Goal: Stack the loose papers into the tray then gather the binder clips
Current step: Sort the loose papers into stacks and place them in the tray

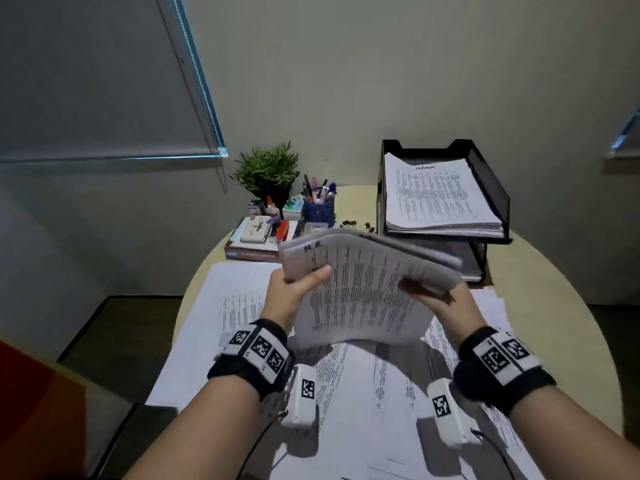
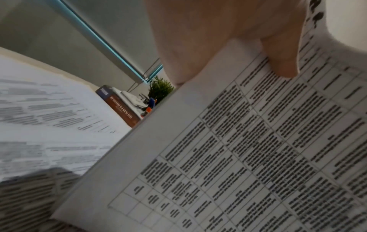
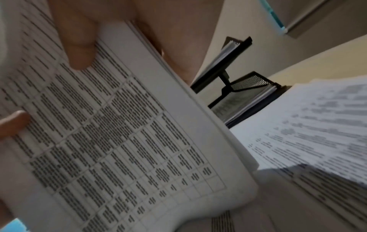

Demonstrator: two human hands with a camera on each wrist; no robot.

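Observation:
A thick bundle of printed papers point(image 1: 363, 289) is held up above the round table, tilted with its top edge bending away. My left hand point(image 1: 294, 289) grips its left edge, thumb on the printed face point(image 2: 278, 55). My right hand point(image 1: 436, 299) grips the right edge, thumb on top point(image 3: 79, 47). More loose papers point(image 1: 363, 393) cover the table below. The black mesh tray point(image 1: 491, 181) stands at the back right, a paper stack in its upper tier. Binder clips point(image 1: 353, 224) lie on the table just left of the tray.
At the back left stand a potted plant point(image 1: 268, 171), a blue pen cup point(image 1: 320, 207) and a book point(image 1: 251, 252) with small stationery on top. A lower tray tier point(image 1: 481, 258) also holds sheets. The round table's edge point(image 1: 554, 275) curves close on the right.

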